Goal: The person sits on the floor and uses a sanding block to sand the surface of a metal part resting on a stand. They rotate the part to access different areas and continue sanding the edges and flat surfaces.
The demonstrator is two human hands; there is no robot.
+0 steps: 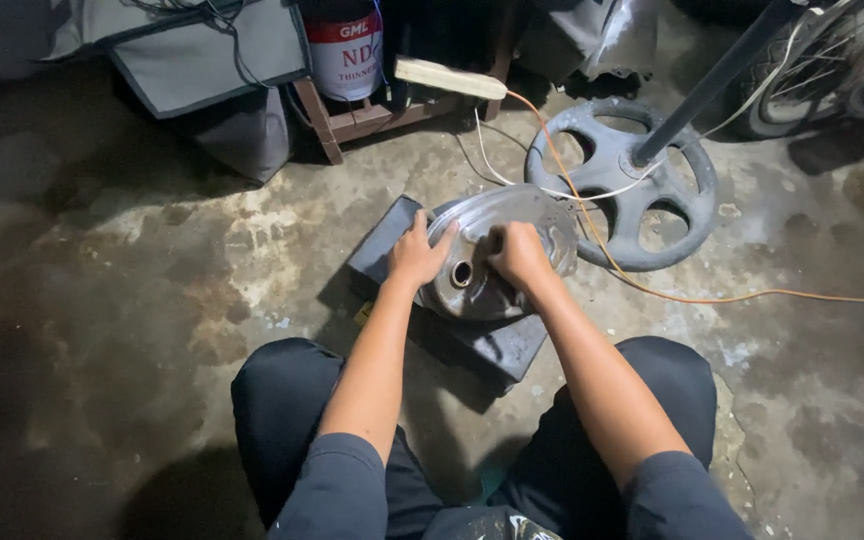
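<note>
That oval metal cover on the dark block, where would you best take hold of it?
Hedged: grip the oval metal cover by its raised rim, one hand on each long side. It lies tilted on the dark block, domed and smooth, so only the edge offers purchase. The left hand and right hand already rest there.

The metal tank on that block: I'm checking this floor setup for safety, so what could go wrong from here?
1. The rounded metal tank lies on a small dark block, steadied only by the left hand and right hand; it could roll or slide off.
2. The orange cable trails across the floor close to the right knee and could snag.
</note>
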